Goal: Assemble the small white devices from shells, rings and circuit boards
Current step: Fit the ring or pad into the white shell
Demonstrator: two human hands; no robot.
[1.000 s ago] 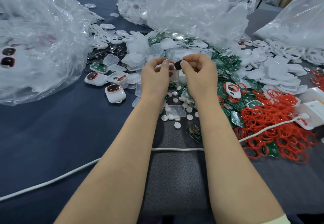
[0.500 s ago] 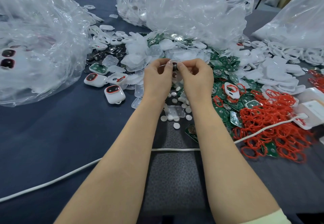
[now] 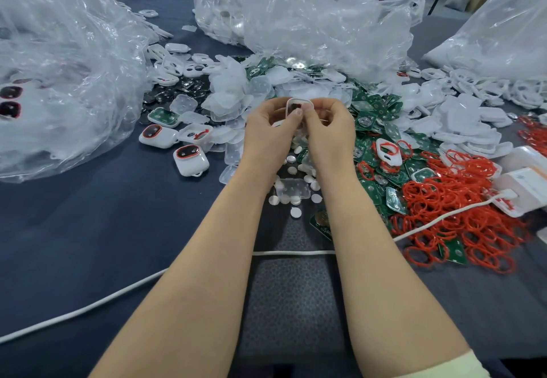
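Both hands meet in the middle of the scene, lifted a little above the heaps. The left hand [image 3: 270,129] and the right hand [image 3: 328,132] pinch one small white shell [image 3: 297,104] between them. The fingers [image 3: 297,112] are curled round its edges, with both thumb tips pressed onto its open face, where something dark and a trace of red show (too small to tell what the insert is). This looks like the seating step, an inner part being pressed home into the shell.

Directly below the hands lie loose white discs [image 3: 296,212] and clear covers [image 3: 236,93]. Green circuit boards [image 3: 376,108] spread to the right, and the red rings [image 3: 461,217] are heaped at the near right. Two finished devices [image 3: 191,160] sit on the blue surface [image 3: 88,229] to the left, beside a crumpled plastic bag [image 3: 59,67].

The main risk is uneven thumb pressure, since pushing one corner first could cock the insert so that it jams or springs out. If a ring sits under it, the ring could be nipped or rolled out of its groove. A slip would drop the shell into the clutter below, where a small piece would be hard to find. The white cable [image 3: 290,252] runs under both forearms and could snag as they draw back.
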